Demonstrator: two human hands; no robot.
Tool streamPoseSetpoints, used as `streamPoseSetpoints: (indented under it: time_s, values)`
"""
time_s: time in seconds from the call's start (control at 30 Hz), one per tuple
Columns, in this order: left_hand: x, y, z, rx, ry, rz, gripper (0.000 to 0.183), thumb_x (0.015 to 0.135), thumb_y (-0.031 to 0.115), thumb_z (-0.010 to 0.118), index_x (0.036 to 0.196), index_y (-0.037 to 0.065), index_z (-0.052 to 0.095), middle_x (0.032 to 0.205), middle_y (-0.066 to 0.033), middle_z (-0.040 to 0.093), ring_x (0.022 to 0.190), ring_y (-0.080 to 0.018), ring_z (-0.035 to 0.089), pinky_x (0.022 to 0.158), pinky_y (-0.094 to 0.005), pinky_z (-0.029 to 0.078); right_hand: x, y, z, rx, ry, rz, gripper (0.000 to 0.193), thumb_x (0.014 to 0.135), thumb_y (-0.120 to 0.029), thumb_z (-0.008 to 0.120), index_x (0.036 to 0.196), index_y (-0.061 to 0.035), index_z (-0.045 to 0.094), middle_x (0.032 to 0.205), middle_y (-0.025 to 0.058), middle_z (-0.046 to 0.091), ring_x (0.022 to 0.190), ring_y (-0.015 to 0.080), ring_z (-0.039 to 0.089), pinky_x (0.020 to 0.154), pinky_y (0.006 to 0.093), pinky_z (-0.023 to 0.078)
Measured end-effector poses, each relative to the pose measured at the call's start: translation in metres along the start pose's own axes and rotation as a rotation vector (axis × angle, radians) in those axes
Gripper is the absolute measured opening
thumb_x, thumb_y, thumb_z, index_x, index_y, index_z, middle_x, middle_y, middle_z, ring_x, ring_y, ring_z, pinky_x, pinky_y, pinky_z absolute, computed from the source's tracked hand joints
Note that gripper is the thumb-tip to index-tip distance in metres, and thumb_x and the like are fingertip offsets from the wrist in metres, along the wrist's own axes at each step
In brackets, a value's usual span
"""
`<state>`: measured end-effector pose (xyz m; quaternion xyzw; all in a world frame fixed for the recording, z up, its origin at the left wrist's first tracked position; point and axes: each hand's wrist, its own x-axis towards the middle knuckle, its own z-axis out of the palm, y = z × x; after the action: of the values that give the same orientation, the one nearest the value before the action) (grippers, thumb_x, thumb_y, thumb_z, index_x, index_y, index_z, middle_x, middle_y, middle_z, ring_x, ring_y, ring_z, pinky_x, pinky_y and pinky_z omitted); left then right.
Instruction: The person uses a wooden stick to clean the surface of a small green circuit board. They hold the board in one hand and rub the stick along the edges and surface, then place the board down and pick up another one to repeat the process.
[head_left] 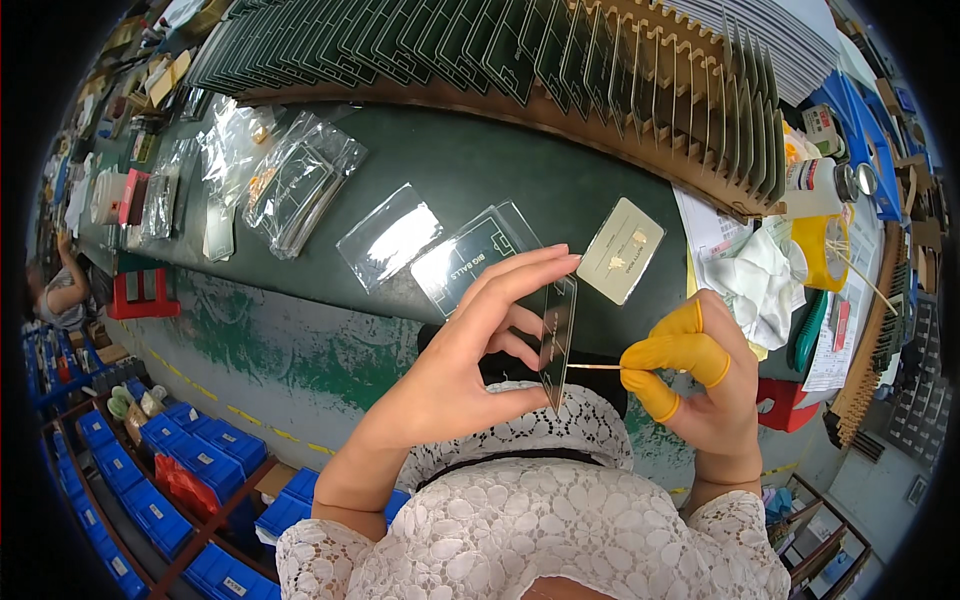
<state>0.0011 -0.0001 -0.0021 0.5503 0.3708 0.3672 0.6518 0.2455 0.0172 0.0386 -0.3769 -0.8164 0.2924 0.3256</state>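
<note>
Yellow rubber cots cover the fingers of the right hand (700,370), which pinches a thin wooden stick (593,367) against the dark thin glass panel (558,335) (held edge-on) gripped by the left hand (470,350) above the green tabletop (480,160).

Factory workbench: slotted wooden rack (640,90) of panels, blue parts bins (150,480).

Clear plastic bags (300,180) lie in a loose heap at the left of the green bench, two flat empty sleeves (392,236) nearer the middle; a cream card (620,250) rests to their right, and a white squeeze bottle (815,187) stands at the far right
</note>
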Motion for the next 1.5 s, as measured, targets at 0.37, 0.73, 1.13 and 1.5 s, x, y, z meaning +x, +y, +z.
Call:
streamPoseSetpoints:
  time_s: [0.37,0.73,1.13,1.5]
  values:
    - [0.0002,-0.0006,0.0008,-0.001,-0.002,0.003,0.101,0.066,-0.013,0.084,0.152,0.008,0.036,0.161,-0.0150,0.030,0.105,-0.0217,0.065,0.081,-0.0280,0.056,0.0003,0.0002,-0.0003,-0.001,-0.004,0.006,0.030,0.069,-0.003,0.085,0.094,-0.0057,0.068,0.084,0.0057,0.060,0.070,0.0243,0.053,0.063,0.0357,0.039]
    - [0.0004,-0.0020,0.0015,-0.008,-0.008,0.010,0.101,0.066,-0.012,0.085,0.152,0.010,0.036,0.161,-0.0152,0.030,0.106,-0.0220,0.066,0.081,-0.0281,0.056,-0.0009,0.0007,0.0005,0.003,-0.002,0.011,0.031,0.069,-0.003,0.085,0.095,-0.0060,0.068,0.084,0.0059,0.061,0.071,0.0242,0.054,0.063,0.0354,0.039]
    - [0.0005,-0.0034,0.0021,-0.024,-0.009,0.009,0.102,0.066,-0.012,0.086,0.152,0.009,0.035,0.162,-0.0159,0.030,0.107,-0.0227,0.066,0.081,-0.0283,0.056,-0.0014,0.0013,0.0000,-0.002,-0.026,-0.006,0.032,0.069,-0.004,0.085,0.095,-0.0062,0.068,0.084,0.0054,0.061,0.071,0.0243,0.053,0.063,0.0358,0.038]
    - [0.0008,-0.0020,0.0046,-0.015,0.036,-0.001,0.102,0.064,-0.010,0.087,0.150,0.008,0.036,0.160,-0.0172,0.033,0.106,-0.0244,0.066,0.081,-0.0309,0.057,-0.0046,0.0011,-0.0056,-0.044,-0.003,0.041,0.029,0.070,-0.004,0.083,0.094,-0.0056,0.068,0.085,0.0068,0.061,0.071,0.0259,0.054,0.064,0.0373,0.040]
